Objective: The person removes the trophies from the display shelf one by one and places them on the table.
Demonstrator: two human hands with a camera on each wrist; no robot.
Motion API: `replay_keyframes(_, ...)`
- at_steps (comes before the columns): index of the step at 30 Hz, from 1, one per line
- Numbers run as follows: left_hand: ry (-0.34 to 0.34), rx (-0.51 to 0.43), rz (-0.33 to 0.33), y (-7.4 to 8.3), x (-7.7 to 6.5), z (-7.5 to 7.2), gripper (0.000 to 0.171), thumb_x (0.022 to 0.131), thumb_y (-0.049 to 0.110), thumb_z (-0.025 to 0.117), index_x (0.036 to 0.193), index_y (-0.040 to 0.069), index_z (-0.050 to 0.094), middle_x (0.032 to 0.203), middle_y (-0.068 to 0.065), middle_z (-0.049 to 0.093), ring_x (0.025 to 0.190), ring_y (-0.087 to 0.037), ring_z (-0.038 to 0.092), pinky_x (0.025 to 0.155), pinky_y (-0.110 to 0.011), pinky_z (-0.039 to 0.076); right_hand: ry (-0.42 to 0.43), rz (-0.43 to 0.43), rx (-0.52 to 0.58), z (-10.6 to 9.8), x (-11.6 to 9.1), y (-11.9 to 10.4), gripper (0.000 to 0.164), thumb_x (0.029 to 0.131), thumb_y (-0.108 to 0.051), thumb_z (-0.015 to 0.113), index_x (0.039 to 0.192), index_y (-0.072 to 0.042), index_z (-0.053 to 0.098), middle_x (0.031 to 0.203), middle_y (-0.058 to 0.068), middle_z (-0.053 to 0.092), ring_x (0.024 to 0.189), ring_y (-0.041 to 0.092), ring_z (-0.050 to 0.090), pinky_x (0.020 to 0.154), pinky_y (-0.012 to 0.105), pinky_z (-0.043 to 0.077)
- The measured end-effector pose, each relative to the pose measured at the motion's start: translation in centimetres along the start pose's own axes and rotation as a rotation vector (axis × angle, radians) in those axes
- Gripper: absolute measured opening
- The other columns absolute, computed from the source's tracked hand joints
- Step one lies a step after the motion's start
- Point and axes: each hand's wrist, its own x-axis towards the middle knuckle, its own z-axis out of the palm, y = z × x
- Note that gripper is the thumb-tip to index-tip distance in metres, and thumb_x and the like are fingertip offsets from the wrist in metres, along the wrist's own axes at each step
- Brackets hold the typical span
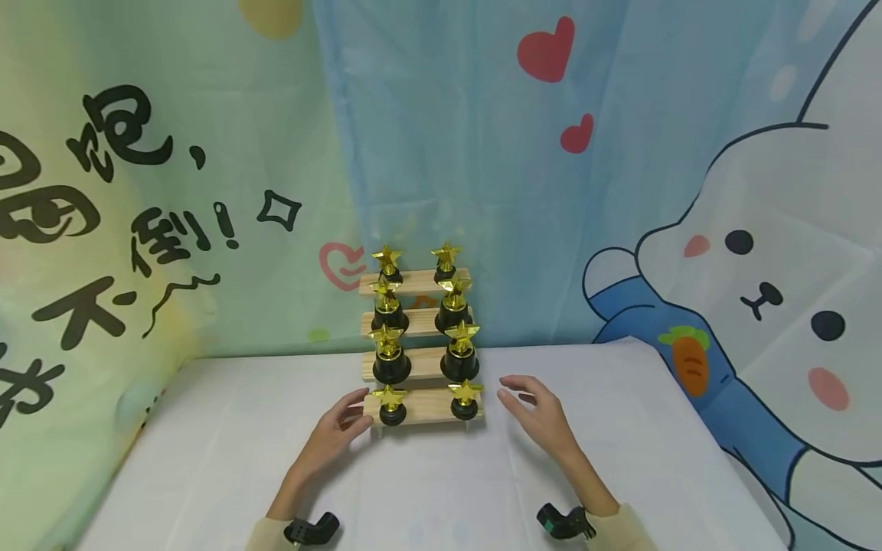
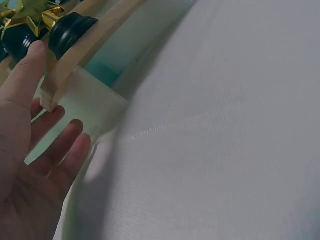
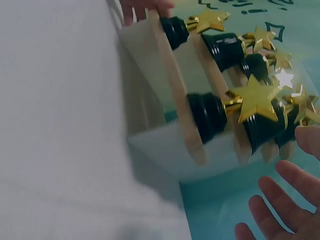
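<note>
A tiered display stand with wooden planks stands on the white table. Several small trophies, each with a gold star on a black base, fill its steps in two columns, such as the front left trophy and the front right trophy. At the left end of the lowest plank, my left hand holds the plank between thumb and index finger; the other fingers stay loose beside the stand's pale side panel. My right hand hovers just right of the stand, apart from it, its fingers spread and holding nothing.
Behind the stand hangs a printed cloth backdrop with hearts, lettering and a white cartoon animal. It meets the back of the table. Black wrist cameras sit on both wrists.
</note>
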Motion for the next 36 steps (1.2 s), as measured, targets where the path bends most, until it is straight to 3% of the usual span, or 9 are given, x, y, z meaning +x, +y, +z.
replay_keyframes(13,0.017,-0.029,-0.044,-0.2,0.1,0.1,0.059,0.087,0.025,0.073,0.140,0.011,0.049,0.141,-0.015,0.054,0.121,-0.032,0.059,0.098,-0.035,0.051,-0.064,-0.030,0.052,1.6,0.8,-1.5,0.032,0.093,-0.023,0.066,0.120,-0.006,0.064,0.123,0.011,0.064,0.115,0.031,0.059,0.098,0.053,0.048)
replay_keyframes(21,0.027,-0.002,-0.089,-0.3,0.2,0.2,0.063,0.084,0.034,0.075,0.140,0.016,0.050,0.141,-0.009,0.055,0.120,-0.027,0.061,0.098,-0.032,0.051,-0.089,-0.051,0.050,2.2,0.9,-1.3,0.031,0.091,-0.023,0.068,0.118,-0.009,0.065,0.119,0.007,0.066,0.114,0.029,0.060,0.097,0.052,0.049)
replay_keyframes(36,0.009,0.014,-0.083,0.2,0.4,-0.1,0.063,0.084,0.032,0.076,0.139,0.015,0.051,0.141,-0.007,0.054,0.121,-0.026,0.059,0.100,-0.032,0.050,-0.107,-0.061,0.049,2.9,1.2,-1.0,0.026,0.090,-0.021,0.069,0.114,-0.012,0.068,0.115,0.007,0.068,0.110,0.028,0.061,0.095,0.050,0.050)
